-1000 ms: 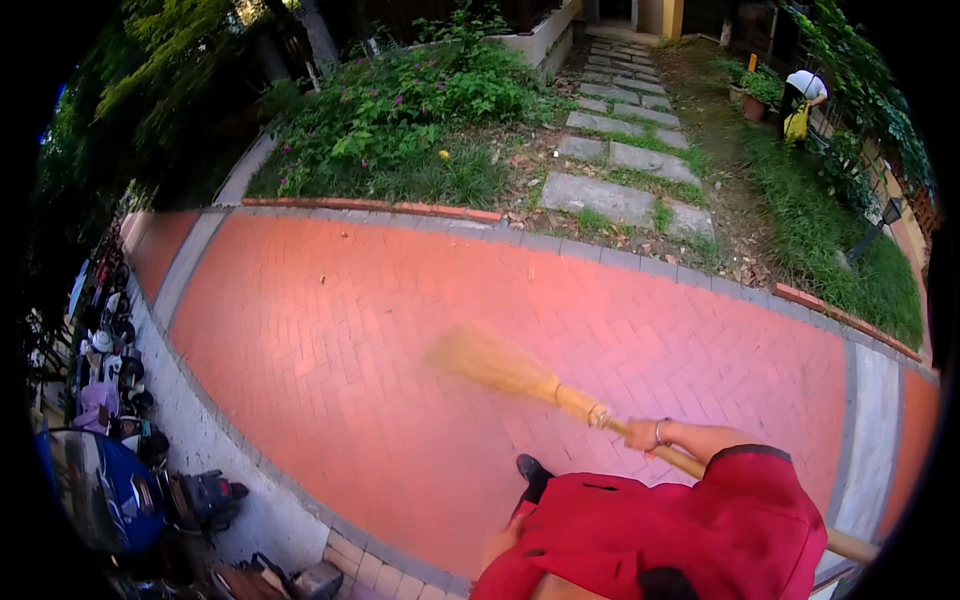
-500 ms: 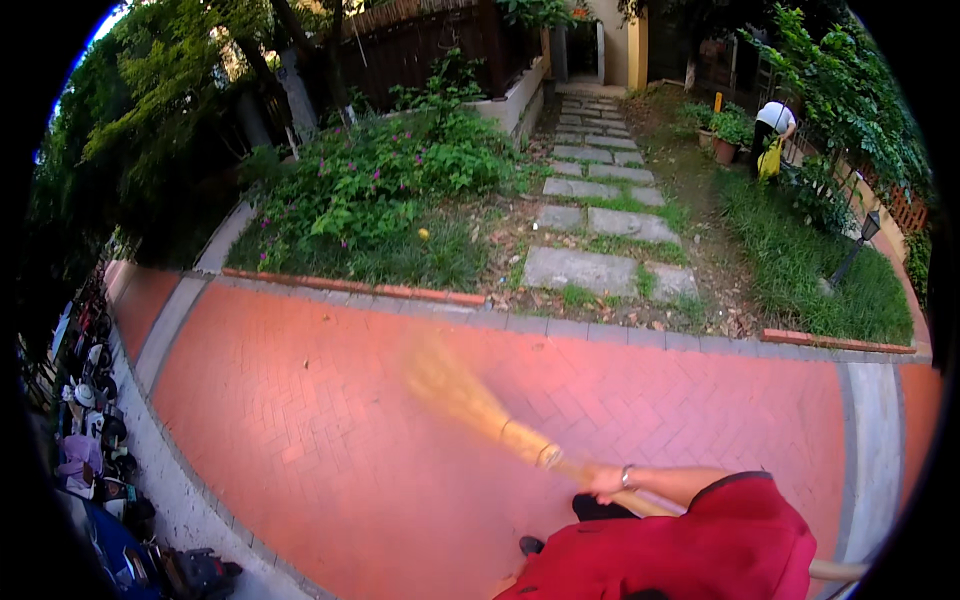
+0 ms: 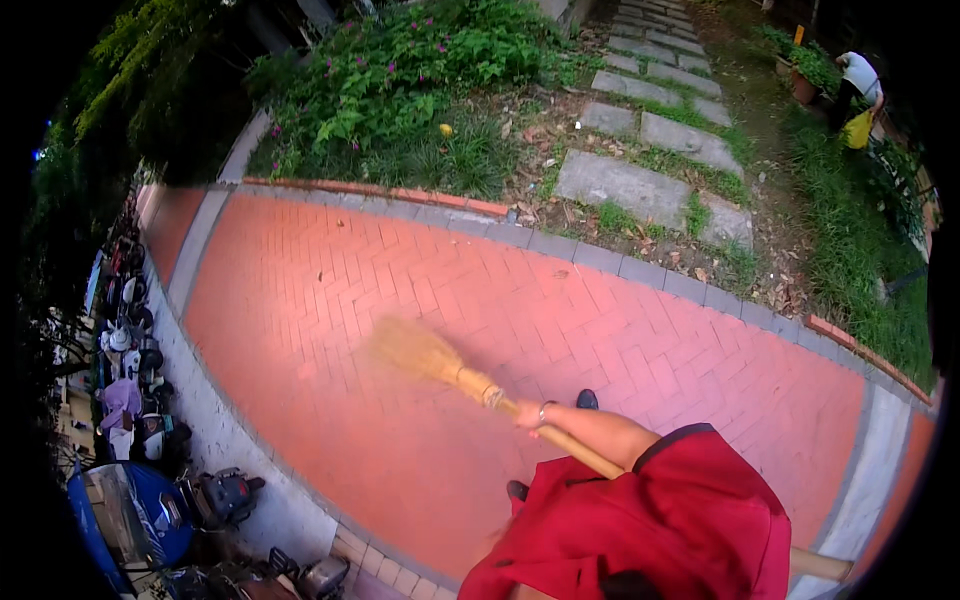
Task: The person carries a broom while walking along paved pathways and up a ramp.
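Head view: right hand is wrapped around the handle of a straw broom, low down near the bristles. Broom lies mid-frame, bristles blurred, pointing left over red herringbone paving. Left hand out of sight; can't tell its grip.

Likely risks: visible grip sits close to the head, so the long tail end, lower right past the red shirt, could swing wide and knock something. Shoes are near the handle; a short stroke could clip one. Bristles could snag on the brick edging, upper centre, if the reach goes long.

Around: brown scrap left of centre, too small to identify. Parked scooters crowd the left rim, limiting room. Flowering shrubs and stepping stones sit past the border. Co-worker bends upper right beside a yellow bag, well apart.
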